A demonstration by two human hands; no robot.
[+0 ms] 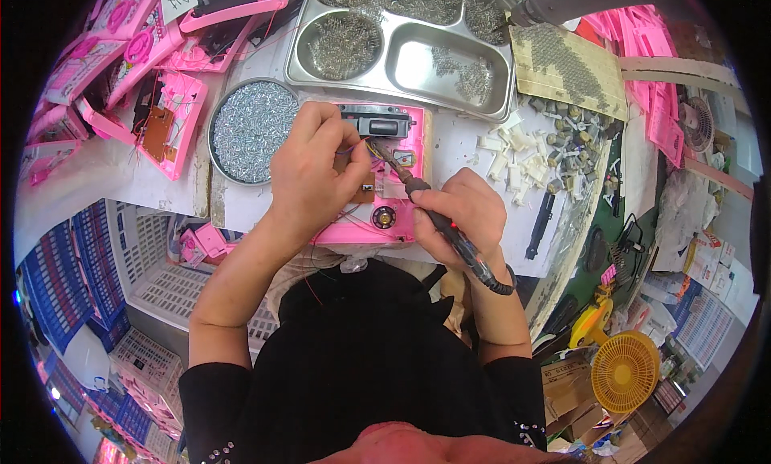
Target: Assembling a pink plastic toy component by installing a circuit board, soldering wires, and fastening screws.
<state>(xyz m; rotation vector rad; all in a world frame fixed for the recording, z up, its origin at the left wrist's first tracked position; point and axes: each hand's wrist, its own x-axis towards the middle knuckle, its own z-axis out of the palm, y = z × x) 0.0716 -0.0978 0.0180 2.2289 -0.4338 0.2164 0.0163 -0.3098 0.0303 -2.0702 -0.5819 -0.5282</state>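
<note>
My right hand [464, 215] is wrapped round a soldering iron [450, 231], with a small red light glowing on its dark handle. Its metal tip slants up and left, close to the fingertips of my left hand [315, 159]. Those fingers are pinched on a thin blue wire [345, 151]. Beneath both hands lies a pink plastic housing [345, 234]. It carries a black oblong part [385, 126], a brown circuit board [365, 192] partly hidden by my left hand, and a round speaker [384, 216]. Whether the iron's tip touches anything, I cannot tell.
A round tin of small screws [253, 130] stands left of the housing. Behind it is a steel compartment tray [393, 86] of small metal parts. White plastic pieces [514, 155] and small motors [570, 134] lie to the right; more pink housings [181, 126] pile up at left.
</note>
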